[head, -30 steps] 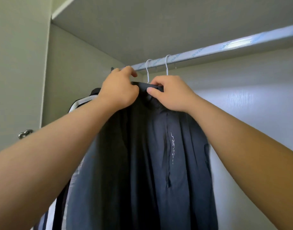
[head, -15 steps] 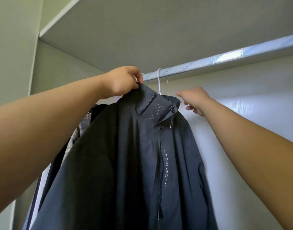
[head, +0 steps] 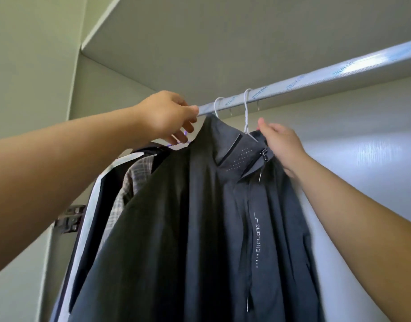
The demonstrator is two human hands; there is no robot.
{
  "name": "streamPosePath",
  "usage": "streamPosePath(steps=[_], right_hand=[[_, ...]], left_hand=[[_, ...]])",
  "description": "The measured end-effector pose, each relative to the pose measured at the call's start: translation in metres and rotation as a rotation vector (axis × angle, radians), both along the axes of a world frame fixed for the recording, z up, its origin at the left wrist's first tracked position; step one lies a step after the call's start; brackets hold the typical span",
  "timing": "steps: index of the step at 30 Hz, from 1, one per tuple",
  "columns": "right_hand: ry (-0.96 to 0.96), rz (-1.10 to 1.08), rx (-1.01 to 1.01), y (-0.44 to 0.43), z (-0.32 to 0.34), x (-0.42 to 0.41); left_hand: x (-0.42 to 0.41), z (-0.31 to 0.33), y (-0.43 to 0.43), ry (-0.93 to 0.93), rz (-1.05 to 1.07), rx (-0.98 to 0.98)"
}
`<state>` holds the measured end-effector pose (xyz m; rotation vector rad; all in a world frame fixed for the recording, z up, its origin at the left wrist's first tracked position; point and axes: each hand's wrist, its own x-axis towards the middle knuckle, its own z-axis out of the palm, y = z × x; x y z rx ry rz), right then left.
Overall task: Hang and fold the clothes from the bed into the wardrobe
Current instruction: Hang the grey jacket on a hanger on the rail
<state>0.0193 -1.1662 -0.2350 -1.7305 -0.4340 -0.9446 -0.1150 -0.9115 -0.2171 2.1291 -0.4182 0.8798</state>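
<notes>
Where the jacket (head: 211,228) hangs: on a white hanger (head: 246,108) hooked over the wardrobe rail (head: 316,77).
Right hand (head: 281,145): now pinches the collar edge; half a second ago it hovered clear.
Left hand (head: 165,117): fingers curled at collar peak, pinch unclear.

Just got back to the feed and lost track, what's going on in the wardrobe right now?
A person is hanging a dark grey jacket on the wardrobe rail. Its white hanger is hooked over the rail. The right hand grips the collar's right side; the left hand is at the collar's left edge, grip unclear. To its left hang other clothes.
</notes>
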Motion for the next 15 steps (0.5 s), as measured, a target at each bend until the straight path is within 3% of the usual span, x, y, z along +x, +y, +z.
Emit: streamPosePath(steps=[5, 8, 12, 15], right_hand=[[-0.084, 0.130, 0.267, 0.002, -0.016, 0.011], [-0.042, 0.196, 0.294, -0.007, -0.035, 0.024], [0.079, 0.226, 0.270, -0.002, -0.044, 0.021], [0.056, 0.077, 0.141, 0.001, -0.042, 0.026]], left_hand=[[-0.030, -0.043, 0.030, 0.344, -0.073, -0.118], [-0.047, -0.067, 0.036, 0.476, -0.232, -0.034], [-0.061, -0.086, 0.027, 0.496, -0.287, 0.039], [-0.063, -0.093, 0.024, 0.311, -0.088, 0.038]])
